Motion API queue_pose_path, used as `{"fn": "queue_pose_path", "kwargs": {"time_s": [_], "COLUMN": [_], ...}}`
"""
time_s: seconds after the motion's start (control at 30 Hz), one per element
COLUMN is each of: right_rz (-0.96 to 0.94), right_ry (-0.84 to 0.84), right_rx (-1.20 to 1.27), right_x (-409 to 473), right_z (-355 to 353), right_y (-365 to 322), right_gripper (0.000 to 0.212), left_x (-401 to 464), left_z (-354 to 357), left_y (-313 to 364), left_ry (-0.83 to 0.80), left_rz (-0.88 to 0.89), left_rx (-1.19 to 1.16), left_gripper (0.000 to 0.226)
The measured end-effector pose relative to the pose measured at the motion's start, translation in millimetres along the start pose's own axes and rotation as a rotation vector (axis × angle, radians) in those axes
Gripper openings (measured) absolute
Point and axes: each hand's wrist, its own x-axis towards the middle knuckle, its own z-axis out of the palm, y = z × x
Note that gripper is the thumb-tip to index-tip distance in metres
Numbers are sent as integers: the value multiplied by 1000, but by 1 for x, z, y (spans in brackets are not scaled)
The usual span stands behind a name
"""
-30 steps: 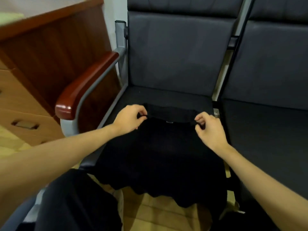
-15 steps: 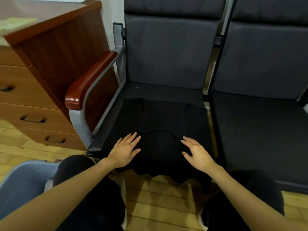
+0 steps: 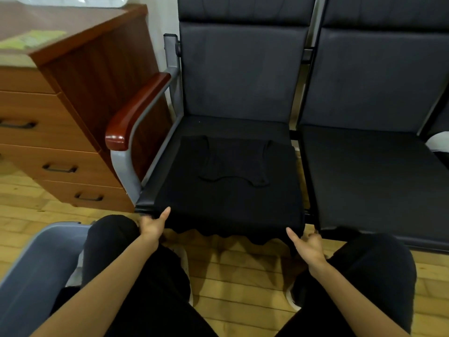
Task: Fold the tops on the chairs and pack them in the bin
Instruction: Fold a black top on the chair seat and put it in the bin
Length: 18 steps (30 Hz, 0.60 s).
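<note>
A black top [image 3: 230, 190] lies spread on the seat of the left dark chair [image 3: 240, 76], its upper part folded down toward me and its scalloped hem hanging over the front edge. My left hand [image 3: 153, 224] grips the hem's left corner, thumb on top. My right hand [image 3: 305, 244] grips the hem's right corner, its fingers curled under the cloth. A grey-blue bin [image 3: 36, 271] stands on the floor at my lower left, beside my knee.
A second dark chair [image 3: 371, 166] adjoins on the right, with something white [image 3: 438, 143] at its far edge. A wooden armrest [image 3: 136, 113] and a chest of drawers [image 3: 56, 142] stand to the left. My knees frame the wooden floor [image 3: 238, 276] below.
My hands moved from the collar, pressed flat on the cloth, then slid down to the hem and took hold of its two corners. The top's upper part now lies folded over.
</note>
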Motion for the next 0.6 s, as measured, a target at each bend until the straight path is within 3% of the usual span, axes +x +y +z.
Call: {"fn": "queue_pose_path", "kwargs": {"time_s": [0.13,0.3,0.43,0.6], "right_rz": [70,82,149,188], "right_ry": [-30,-69,-82,-97], "right_rx": [84,146,194,154], "right_x": [-7,-17,-20,-29], "right_z": [-2,-2,-6,-16], "right_y": [-13,-17,-20,-23], "right_gripper": [53,54,60,42], "left_x": [31,1,-6,-16], "left_z": [7,8,9,1], "left_y": [-15,7,9,17], "left_ry": [4,-54,-47,-76], "left_rz": [-69,-158,-130,-145], "left_rx": [-47,-148,-82,25], "left_gripper": [80,75,61,48]}}
